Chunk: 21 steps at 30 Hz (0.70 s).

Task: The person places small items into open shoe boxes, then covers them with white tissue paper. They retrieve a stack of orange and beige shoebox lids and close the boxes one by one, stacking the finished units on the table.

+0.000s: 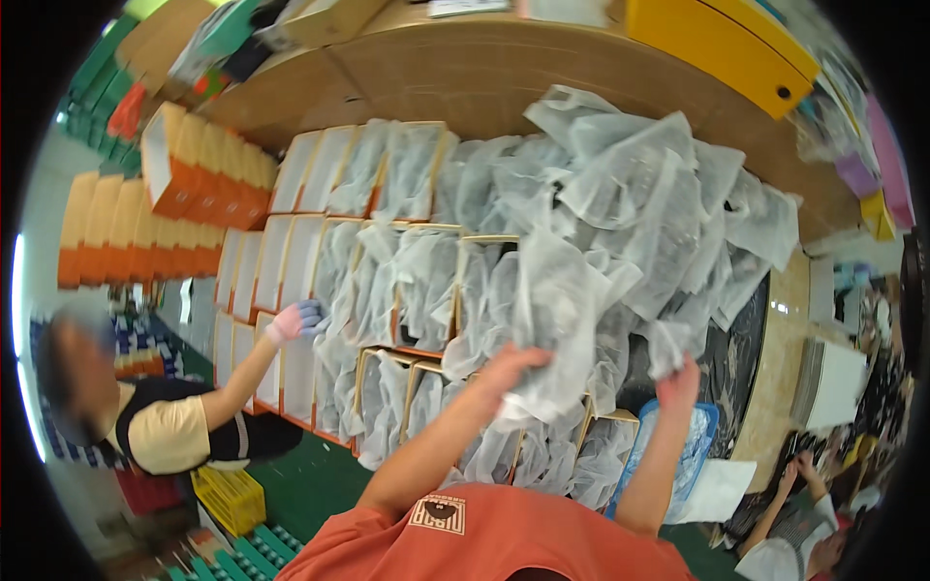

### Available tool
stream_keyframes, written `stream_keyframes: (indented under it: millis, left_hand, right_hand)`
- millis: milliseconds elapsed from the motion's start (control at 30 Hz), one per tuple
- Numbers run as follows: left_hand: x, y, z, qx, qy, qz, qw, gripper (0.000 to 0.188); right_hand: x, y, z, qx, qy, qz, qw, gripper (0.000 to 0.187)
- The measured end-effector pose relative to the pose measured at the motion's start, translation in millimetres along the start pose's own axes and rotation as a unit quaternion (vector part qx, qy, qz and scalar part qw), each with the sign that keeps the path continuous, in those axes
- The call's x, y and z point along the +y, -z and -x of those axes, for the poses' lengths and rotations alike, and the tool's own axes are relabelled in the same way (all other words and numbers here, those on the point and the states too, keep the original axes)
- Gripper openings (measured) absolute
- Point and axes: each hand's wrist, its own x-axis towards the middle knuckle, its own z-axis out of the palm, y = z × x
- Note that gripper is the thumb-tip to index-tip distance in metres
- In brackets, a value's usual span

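My left hand (515,370) is closed on the lower part of a white translucent bag (557,315). Something darker shows faintly through it, too blurred to name. Over to the right, my right hand (678,382) pinches the end of another white translucent bag (668,341). Below and around both hands stand rows of open cardboard boxes (426,228) with orange sides, many stuffed with similar white bags. A heap of filled white bags (639,184) lies beyond my hands, at the far right of the rows.
At left a co-worker (174,416) reaches a gloved hand (300,321) over the boxes. Stacked orange boxes (208,179) stand behind. A blue crate (707,426) lined with clear plastic sits beside my right forearm. A yellow box (722,48) rests at the far right.
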Motion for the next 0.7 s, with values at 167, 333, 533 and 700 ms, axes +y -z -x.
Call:
stream_keyframes:
  millis: [167,333,533,700]
  left_hand:
    - [-27,24,40,-0.004,-0.066,0.043,0.997,0.057]
    - [-41,84,98,0.072,-0.073,0.092,0.990,0.069]
    - [-113,178,186,0.228,-0.082,-0.156,0.958,0.061]
    - [-143,210,221,0.236,-0.104,-0.022,0.966,0.054]
  right_hand:
    - [3,-59,126,-0.093,0.105,0.070,0.988,0.059]
    - [48,-62,134,-0.290,-0.024,-0.049,0.956,0.067]
    - [180,-66,173,-0.140,-0.064,0.179,0.972,0.047]
    - [225,-49,214,-0.219,-0.112,0.517,0.820,0.054]
